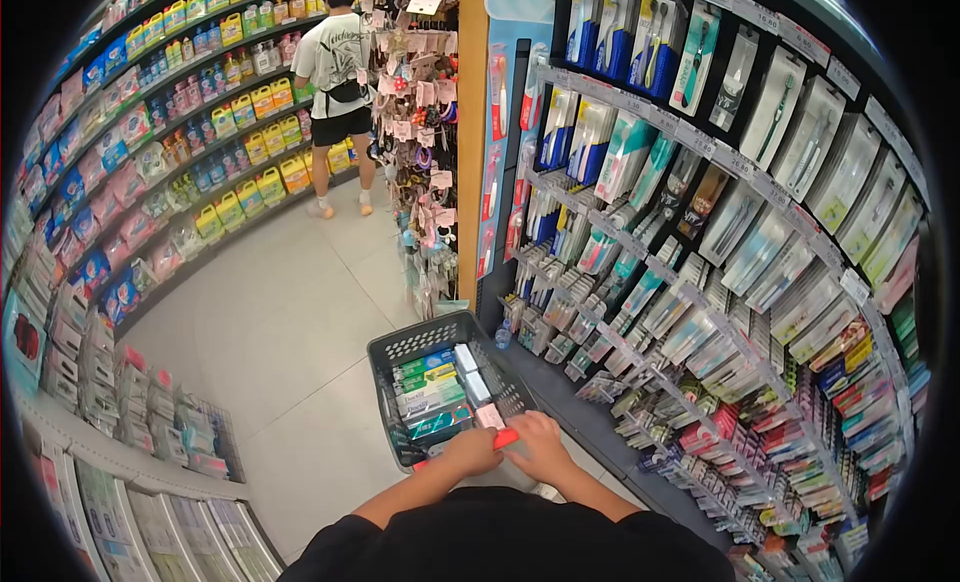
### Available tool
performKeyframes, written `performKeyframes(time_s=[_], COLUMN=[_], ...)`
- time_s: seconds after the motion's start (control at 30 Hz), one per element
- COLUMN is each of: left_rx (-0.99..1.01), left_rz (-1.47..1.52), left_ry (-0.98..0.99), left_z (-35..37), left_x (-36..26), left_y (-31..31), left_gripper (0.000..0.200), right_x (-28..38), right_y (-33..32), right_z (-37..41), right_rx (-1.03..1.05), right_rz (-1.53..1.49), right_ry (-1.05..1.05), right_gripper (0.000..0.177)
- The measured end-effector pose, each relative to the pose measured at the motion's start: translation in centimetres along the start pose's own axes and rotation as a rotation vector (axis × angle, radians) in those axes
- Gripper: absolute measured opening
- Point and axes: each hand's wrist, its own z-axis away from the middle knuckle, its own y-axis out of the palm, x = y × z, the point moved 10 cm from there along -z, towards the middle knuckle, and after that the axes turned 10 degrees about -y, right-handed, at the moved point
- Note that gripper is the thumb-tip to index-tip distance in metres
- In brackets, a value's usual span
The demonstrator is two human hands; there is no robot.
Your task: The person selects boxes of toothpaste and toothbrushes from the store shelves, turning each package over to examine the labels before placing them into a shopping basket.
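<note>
Left of the toothbrush rack [720,212] hangs an accessories stand [420,132]; farther left, a person [338,82] faces shelves of bottles [230,122].

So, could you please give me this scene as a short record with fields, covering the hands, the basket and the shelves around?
place: shop aisle with tiled floor
left hand: closed on red handle
right hand: closed on the same handle
basket: dark grey, mesh walls, just ahead of the hands
in basket: boxes, lying side by side
right side: toothbrush rack, packs hanging in rows
left side: shelves of bottles
other person: stands far ahead, back to the camera, white shirt, black shorts
</note>
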Motion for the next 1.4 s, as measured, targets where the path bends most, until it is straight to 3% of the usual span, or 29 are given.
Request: performKeyframes(time_s=[0.2,0.33,0.6,0.7,0.77,0.8,0.93,1.03,1.13,1.23,1.27,1.4], left_rx=[0.072,0.158,0.449,0.515,0.519,0.512,0.482,0.5,0.536,0.549,0.57,0.637], left_rz=[-0.047,-0.123,-0.047,-0.041,-0.047,-0.055,-0.081,-0.063,-0.068,-0.145,-0.15,-0.177], left_ry=[0.111,0.134,0.059,0.004,-0.027,-0.035,0.133,0.26,0.389,0.475,0.503,0.636], left_z=[3.8,5.0,4.7,3.8,3.5,3.1,2.1,1.6,1.5,1.7,2.2,3.4], left_x=[0.2,1.3,4.7,5.3,5.0,5.0,5.1,5.3,6.4,8.1,8.8,10.7], left_y=[-0.6,-0.3,-0.7,-1.0,-1.7,-2.1,-1.9,-2.2,-2.5,-3.2,-3.4,-3.9], left_gripper=[0.03,0.03,0.03,0.03,0.029,0.028,0.022,0.022,0.022,0.022,0.023,0.026], right_x=[0.4,2.8,4.3,4.0,4.0,3.8,2.6,2.1,1.8,3.9,4.4,6.6], right_y=[8.5,12.0,18.1,16.7,18.4,17.6,18.2,20.0,19.8,17.7,17.9,20.7], right_z=[-0.4,0.5,0.5,-0.4,-0.2,-0.9,-0.9,-0.8,-1.9,-4.2,-4.8,-3.8], right_rx=[0.697,1.003,1.025,1.188,1.245,1.266,1.235,1.226,1.044,1.017,1.0,0.939], right_rz=[-0.057,-0.311,-0.729,-0.749,-0.644,-0.63,-0.64,-0.587,-0.623,-0.609,-0.553,-0.75], right_ry=[0.123,0.055,-0.014,0.052,-0.077,-0.041,0.099,0.076,0.345,0.512,0.47,0.713], right_gripper=[0.025,0.037,0.04,0.039,0.04,0.042,0.047,0.049,0.04,0.037,0.034,0.03])
